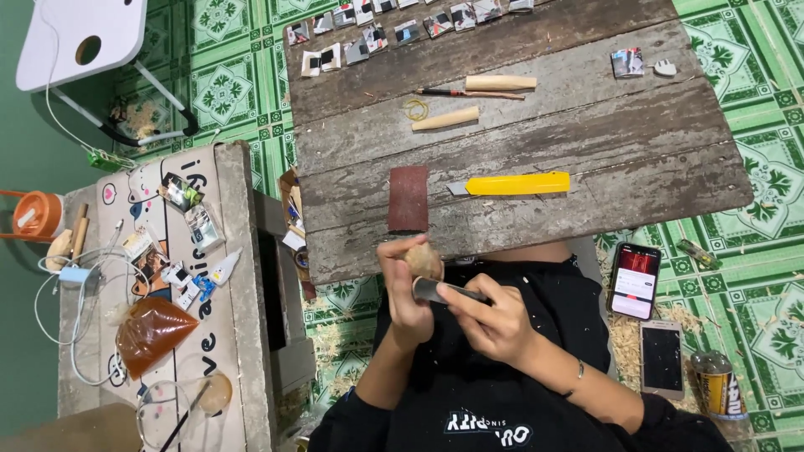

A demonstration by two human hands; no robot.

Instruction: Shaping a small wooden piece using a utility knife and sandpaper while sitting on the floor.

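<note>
yellow utility knife [517,183], dark red sandpaper [409,198], green patterned floor tiles [779,176]

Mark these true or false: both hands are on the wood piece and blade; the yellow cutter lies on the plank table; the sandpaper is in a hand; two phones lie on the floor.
1. The left hand holds the wood piece and the right hand the blade: true.
2. The yellow cutter lies on the plank table: true.
3. The sandpaper is in a hand: false, it lies on the table.
4. Two phones lie on the floor: true.
</note>
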